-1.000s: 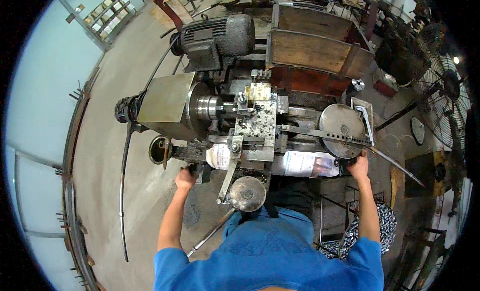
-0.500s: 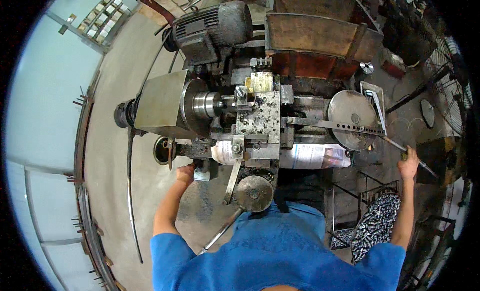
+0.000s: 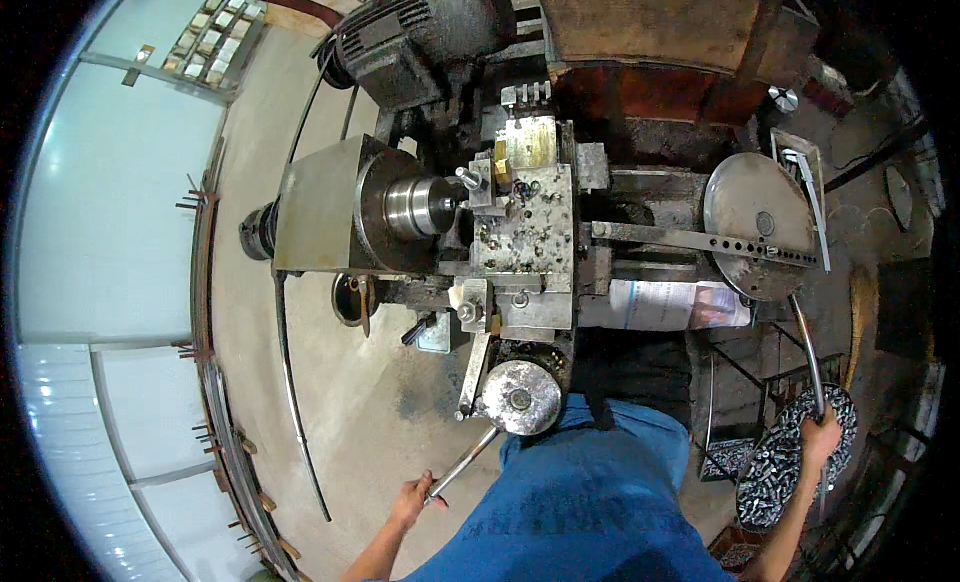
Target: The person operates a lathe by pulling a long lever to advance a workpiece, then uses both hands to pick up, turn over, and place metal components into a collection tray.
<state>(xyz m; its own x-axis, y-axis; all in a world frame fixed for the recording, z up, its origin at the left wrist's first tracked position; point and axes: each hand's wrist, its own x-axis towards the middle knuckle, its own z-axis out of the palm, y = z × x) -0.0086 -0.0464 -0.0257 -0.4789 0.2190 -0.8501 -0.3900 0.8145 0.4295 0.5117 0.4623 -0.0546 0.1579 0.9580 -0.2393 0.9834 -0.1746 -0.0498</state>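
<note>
Two hands are now working levers at once. My left hand is closing around the end of the long steel lever that is running down from the round handwheel at the front of the lathe carriage. My right hand is clenching the lower end of the curved bar that is hanging from the large round plate at the tailstock end, just above the basket of small metal parts.

Half a second ago my left hand was resting up against the apron beside the white-wrapped part; it is now lying well below it, out over the concrete floor. My right hand has come down and inward along the bar. A second ago both hands were pressing close against the machine front.

In my judgement, I am shifting from handling at the apron to pulling both levers. The chuck is sitting beside the tool post; whether it is spinning I cannot tell.
</note>
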